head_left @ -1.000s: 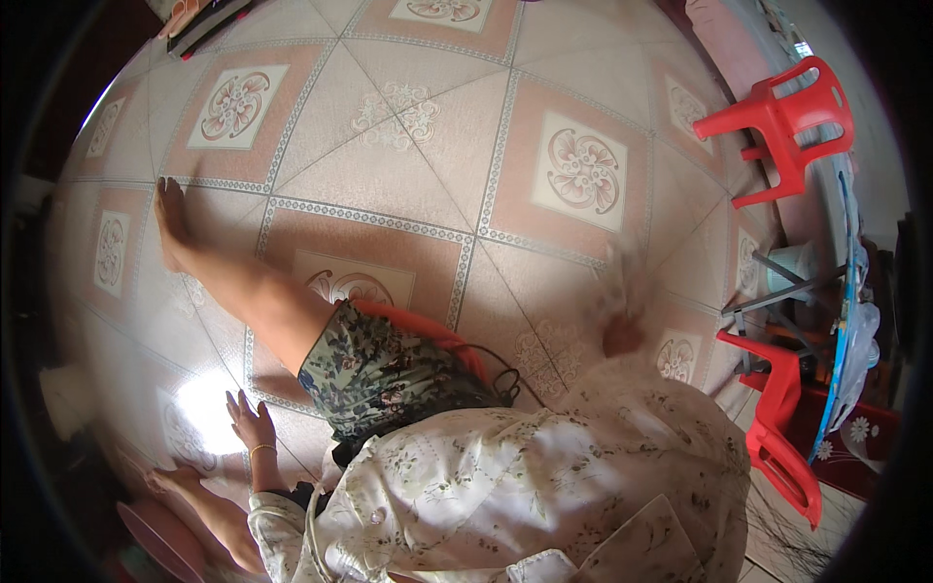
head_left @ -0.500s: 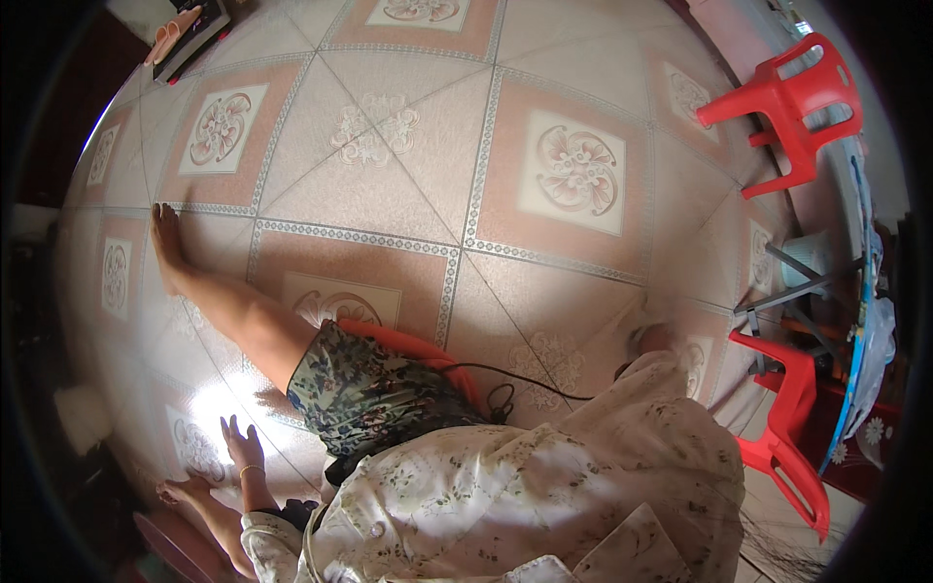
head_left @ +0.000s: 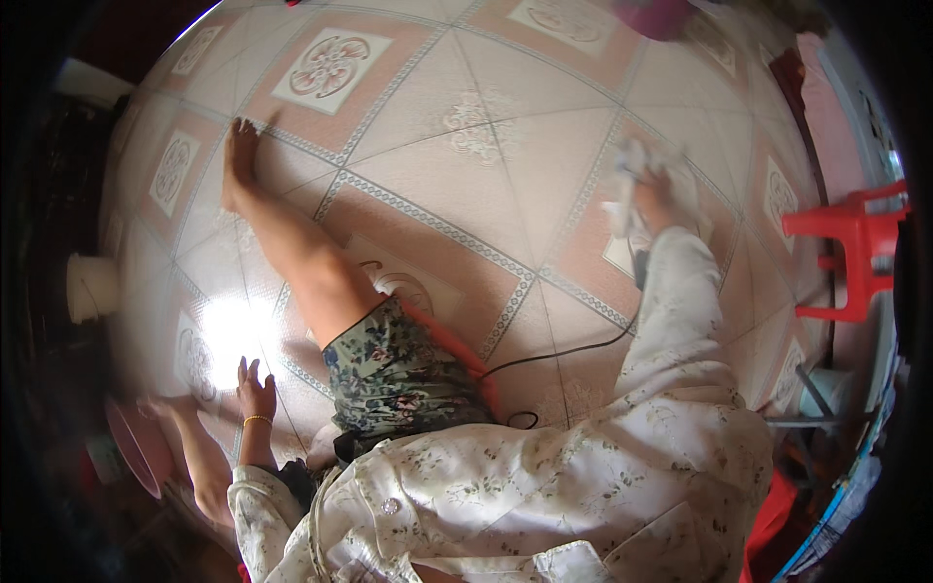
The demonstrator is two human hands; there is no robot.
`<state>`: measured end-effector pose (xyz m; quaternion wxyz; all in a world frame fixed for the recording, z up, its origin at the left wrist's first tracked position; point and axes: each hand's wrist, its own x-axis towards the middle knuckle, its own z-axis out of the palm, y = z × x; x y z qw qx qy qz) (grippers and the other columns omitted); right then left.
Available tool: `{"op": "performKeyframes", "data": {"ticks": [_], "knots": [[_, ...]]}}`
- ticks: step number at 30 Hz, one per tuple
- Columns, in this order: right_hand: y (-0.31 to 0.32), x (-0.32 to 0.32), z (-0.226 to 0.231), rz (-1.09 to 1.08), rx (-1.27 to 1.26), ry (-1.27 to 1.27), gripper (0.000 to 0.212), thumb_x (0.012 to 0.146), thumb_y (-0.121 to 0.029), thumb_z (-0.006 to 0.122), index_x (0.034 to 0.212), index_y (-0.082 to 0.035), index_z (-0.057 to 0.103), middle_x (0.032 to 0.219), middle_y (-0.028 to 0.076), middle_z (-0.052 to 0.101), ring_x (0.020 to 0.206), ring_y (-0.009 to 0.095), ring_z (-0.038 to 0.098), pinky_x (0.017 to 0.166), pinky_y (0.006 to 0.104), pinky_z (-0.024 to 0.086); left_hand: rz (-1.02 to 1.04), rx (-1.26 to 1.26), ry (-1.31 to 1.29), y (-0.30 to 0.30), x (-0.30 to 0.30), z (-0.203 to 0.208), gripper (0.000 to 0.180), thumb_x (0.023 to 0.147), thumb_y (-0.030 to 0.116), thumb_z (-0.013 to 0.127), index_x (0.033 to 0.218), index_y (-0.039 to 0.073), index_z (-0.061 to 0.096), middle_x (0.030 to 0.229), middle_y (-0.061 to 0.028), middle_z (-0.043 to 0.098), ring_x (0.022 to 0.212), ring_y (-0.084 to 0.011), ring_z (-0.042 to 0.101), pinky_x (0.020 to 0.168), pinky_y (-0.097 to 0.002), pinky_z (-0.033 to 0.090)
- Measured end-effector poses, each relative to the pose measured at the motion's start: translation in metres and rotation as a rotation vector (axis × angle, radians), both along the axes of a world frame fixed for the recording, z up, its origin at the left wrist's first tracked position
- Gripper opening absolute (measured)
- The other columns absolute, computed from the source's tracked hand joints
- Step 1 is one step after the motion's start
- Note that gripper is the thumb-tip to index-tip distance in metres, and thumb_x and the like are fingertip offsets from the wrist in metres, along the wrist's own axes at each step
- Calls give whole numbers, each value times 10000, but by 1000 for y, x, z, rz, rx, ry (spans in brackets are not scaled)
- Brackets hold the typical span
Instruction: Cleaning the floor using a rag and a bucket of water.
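My left hand (head_left: 257,395), a yellow bracelet at its wrist, rests on the patterned tile floor (head_left: 418,160) beside my bent leg, fingers spread and nothing in it. Out to the far right, my right arm reaches across the tiles. At its end my right hand (head_left: 657,197) is blurred by motion, its fingers closed about a crumpled whitish cloth (head_left: 634,155) that lies against the floor. Parts of the cloth show past the fingertips and beside the wrist; the rest is hidden under the hand.
On the right stands a red plastic stool (head_left: 855,253), near a blue-edged table (head_left: 826,530). A pale bucket (head_left: 92,288) and a pink basin (head_left: 136,452) are at the left. Something magenta (head_left: 653,16) sits at the far edge. A black cord (head_left: 573,350) crosses the floor.
My right arm, earlier mostly out of sight, has come into view, stretched far to the right with the cloth. The view has swung right, shifting the floor pattern and stools.
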<state>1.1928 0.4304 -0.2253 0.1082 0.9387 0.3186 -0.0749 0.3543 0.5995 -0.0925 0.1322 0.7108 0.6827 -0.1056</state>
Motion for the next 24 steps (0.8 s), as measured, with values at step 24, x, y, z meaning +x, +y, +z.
{"op": "performKeyframes", "data": {"ticks": [24], "knots": [[396,-484,90,963,689,780,350,942,-222,453,1215,-21,540,1220,146,553,1166,267,493,1006,383,363,291,-9,-185,-64,9,-61,655,795,196,620,1386,104,354,1461,-130,336,1346,-298,320,1054,-486,303]]}}
